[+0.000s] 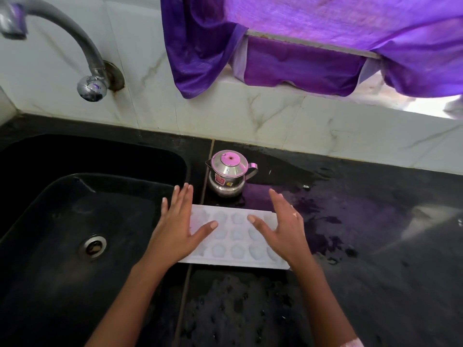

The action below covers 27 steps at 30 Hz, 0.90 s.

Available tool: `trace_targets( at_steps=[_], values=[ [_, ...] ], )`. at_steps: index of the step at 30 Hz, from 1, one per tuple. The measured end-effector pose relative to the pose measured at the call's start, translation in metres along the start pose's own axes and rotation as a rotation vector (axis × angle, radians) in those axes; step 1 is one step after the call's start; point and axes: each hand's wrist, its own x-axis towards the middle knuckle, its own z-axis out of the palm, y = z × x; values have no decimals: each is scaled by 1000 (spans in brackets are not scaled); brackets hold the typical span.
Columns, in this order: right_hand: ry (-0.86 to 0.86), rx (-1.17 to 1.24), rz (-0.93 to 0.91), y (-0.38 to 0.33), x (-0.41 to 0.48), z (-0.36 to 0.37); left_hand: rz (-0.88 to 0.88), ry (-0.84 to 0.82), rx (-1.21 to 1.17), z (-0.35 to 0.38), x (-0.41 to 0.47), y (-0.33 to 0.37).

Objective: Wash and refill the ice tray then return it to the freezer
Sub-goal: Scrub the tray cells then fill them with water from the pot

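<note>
A white ice tray (235,236) with several rounded moulds lies flat on the wet black counter, just right of the sink. My left hand (179,225) hovers over the tray's left end with its fingers spread, holding nothing. Over the tray's right end is my right hand (281,225), also spread and holding nothing. Whether the palms touch the tray I cannot tell. Both hands hide the tray's two ends.
A black sink (75,221) with a steel drain (92,247) lies to the left under a curved steel tap (75,41). A small steel pot (229,172) with a lid stands just behind the tray. Purple cloth (313,41) hangs over the window ledge. Water pools on the counter (375,234).
</note>
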Motion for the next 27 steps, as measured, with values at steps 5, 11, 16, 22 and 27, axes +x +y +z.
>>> trace_targets(
  at_steps=[5, 11, 16, 22, 27],
  values=[
    [-64, -209, -27, 6, -21, 4, -54, -63, 135, -5, -21, -2],
    [-167, -299, -5, 10, -36, 8, -111, -131, 184, -1, -35, -8],
    [-184, -301, 24, 18, -46, 10, -140, -140, 170, -2, -42, -9],
    [-170, -276, 60, 20, -50, 10, -160, -154, 161, -2, -41, -13],
    [-154, -251, 95, 23, -50, 13, -172, -159, 104, -2, -42, -14]
  ],
)
